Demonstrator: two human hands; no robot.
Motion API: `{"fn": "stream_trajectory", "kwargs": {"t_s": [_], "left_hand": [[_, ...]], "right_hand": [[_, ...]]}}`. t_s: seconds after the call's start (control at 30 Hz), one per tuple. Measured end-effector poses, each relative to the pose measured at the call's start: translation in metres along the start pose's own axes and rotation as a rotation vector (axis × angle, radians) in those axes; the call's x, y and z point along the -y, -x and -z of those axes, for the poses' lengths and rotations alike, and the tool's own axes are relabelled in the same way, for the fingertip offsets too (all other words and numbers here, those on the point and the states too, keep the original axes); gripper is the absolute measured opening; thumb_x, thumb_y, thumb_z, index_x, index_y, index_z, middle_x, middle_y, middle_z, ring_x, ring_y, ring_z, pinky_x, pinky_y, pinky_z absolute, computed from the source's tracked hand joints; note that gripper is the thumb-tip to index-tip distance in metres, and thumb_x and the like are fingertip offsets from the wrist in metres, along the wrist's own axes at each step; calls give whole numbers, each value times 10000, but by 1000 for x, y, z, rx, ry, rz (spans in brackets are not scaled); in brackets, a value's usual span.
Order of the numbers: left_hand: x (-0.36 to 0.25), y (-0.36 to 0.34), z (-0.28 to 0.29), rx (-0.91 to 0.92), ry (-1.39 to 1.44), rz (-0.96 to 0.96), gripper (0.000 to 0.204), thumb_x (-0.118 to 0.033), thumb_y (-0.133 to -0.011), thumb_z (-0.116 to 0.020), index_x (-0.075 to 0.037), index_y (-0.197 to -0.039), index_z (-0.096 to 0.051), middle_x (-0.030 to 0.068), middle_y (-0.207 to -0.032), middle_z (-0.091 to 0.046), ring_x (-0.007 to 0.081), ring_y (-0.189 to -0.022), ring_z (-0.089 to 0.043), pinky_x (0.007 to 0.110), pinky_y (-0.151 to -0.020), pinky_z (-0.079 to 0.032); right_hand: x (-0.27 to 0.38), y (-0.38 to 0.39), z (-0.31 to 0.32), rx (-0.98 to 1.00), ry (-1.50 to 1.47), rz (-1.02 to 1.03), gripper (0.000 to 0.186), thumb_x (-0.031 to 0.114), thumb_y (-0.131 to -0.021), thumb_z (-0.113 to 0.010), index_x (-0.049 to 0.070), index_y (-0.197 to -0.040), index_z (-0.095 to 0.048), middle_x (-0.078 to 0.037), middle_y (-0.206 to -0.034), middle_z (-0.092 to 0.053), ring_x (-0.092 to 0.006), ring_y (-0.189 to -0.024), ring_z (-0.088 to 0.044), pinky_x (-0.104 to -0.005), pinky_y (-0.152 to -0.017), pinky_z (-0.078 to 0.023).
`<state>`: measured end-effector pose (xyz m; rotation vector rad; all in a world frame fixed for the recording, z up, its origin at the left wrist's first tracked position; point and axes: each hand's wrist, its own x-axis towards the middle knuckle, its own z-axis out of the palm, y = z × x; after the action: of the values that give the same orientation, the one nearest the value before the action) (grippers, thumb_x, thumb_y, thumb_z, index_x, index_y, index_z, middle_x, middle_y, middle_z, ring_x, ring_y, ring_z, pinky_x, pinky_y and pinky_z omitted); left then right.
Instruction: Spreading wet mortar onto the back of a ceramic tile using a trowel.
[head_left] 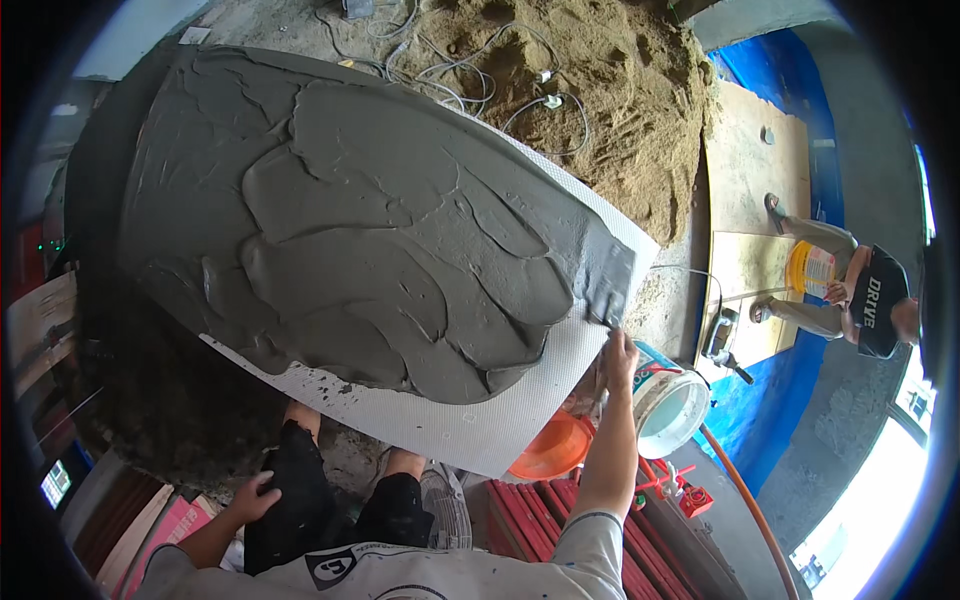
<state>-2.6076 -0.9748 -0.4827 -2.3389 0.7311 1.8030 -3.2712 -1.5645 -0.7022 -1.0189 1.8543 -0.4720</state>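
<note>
A wide white textured panel (480, 430) lies in front of me, mostly covered by thick wet grey mortar (380, 230) with overlapping smeared ridges. At the panel's right end, my right hand (620, 358) is closed around the handle of a flat trowel (608, 275). The blade lies against the mortar's right edge, and mortar smears part of it. My left hand (256, 498) rests on my dark-clad thigh at the lower left, fingers apart and holding nothing visible.
Right of the panel stand a white bucket (672, 412), an orange tub (553, 446) and a power mixer (720, 338). Sand (620, 110) with loose cables lies beyond. Red boards (520, 520) lie near my legs. A person (850, 290) holds a yellow bucket (808, 268) at the right.
</note>
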Motion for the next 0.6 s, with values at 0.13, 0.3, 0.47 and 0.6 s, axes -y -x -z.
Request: {"fn": "stream_trajectory", "kwargs": {"t_s": [0.13, 0.3, 0.47, 0.6], "left_hand": [[36, -44, 43, 2, 432, 138, 584, -206, -983, -795, 5, -1492, -599, 178, -1372, -735, 200, -1246, -707, 379, -1085, -550], [5, -108, 69, -87, 1, 9, 725, -449, -922, -803, -9, -1470, -625, 237, -1402, -702, 343, -1338, -668, 432, -1136, -523], [-29, -109, 14, -14, -446, 63, 920, -616, -776, -857, -184, -1537, -572, 297, -1723, -275, 599, -1504, -359, 679, -1114, -476], [-29, -132, 8, -108, -453, 28, 826, -545, -773, -861, -183, -1471, -608, 250, -1665, -359, 553, -1496, -380, 656, -1039, -529]], "right_hand": [[-10, 40, 37, -217, -4, -49, 441, 368, -1117, -588, 28, -856, -693, 41, -699, -538, -65, -678, -475, -290, -623, -427], [162, 83, -108, 137, -158, -177, 314, 365, -1099, -605, 76, -983, -647, 42, -653, -498, -88, -490, -484, -291, -430, -404], [332, 88, -354, 448, 78, 109, 349, 381, -1100, -648, 80, -925, -616, 6, -697, -566, -124, -533, -535, -336, -464, -425], [370, 23, -516, 350, 201, 306, 517, 487, -1054, -657, -21, -964, -694, -195, -846, -742, -318, -662, -720, -453, -609, -567]]}}
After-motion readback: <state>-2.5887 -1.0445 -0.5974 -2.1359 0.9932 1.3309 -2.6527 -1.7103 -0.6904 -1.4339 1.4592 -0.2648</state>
